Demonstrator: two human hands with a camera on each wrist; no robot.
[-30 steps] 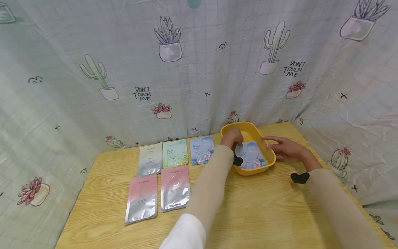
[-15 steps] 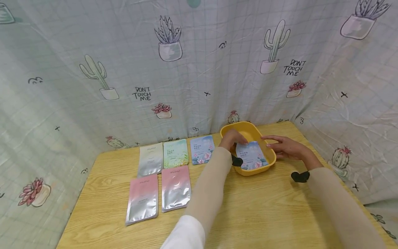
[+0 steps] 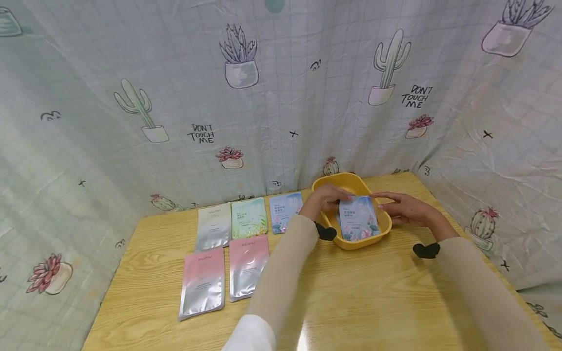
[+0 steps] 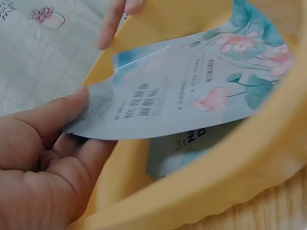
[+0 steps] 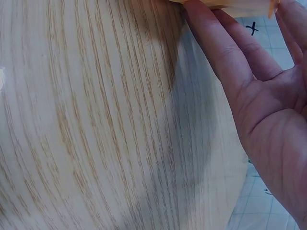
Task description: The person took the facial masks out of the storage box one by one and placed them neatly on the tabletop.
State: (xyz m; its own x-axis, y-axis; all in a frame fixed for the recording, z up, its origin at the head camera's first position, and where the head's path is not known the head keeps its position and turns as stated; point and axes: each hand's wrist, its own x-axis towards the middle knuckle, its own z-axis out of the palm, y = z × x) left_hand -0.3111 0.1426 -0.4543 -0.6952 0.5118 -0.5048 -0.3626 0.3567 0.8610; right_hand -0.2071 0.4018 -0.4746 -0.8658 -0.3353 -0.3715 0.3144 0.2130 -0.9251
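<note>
In the head view a blue flowered sachet [image 3: 357, 219] stands tilted inside a yellow plastic bin [image 3: 381, 235]. My left hand [image 3: 322, 199] reaches over the bin's left rim and pinches the sachet's top edge. The left wrist view shows the thumb above that sachet [image 4: 177, 86] and fingers below it. Beneath lies another packet [image 4: 177, 153] with black lettering, mostly covered. My right hand [image 3: 408, 208] touches the bin's right side with fairly straight fingers. From the right wrist view, its fingers [image 5: 225, 52] reach up to the bin, which shows only as a sliver.
Left of the bin lie a blue sachet [image 3: 284, 209], a green one [image 3: 249, 218], a white-silver one [image 3: 213, 226] and two pink-silver ones [image 3: 203, 282]. They rest flat on the wooden table [image 3: 360, 297]. A printed curtain [image 3: 281, 97] hangs behind.
The left hand has drawn slightly back, toward the bin's left rim, raising the blue sachet from lying low in the bin to a steeper tilt. The right hand stays at the bin's side.
</note>
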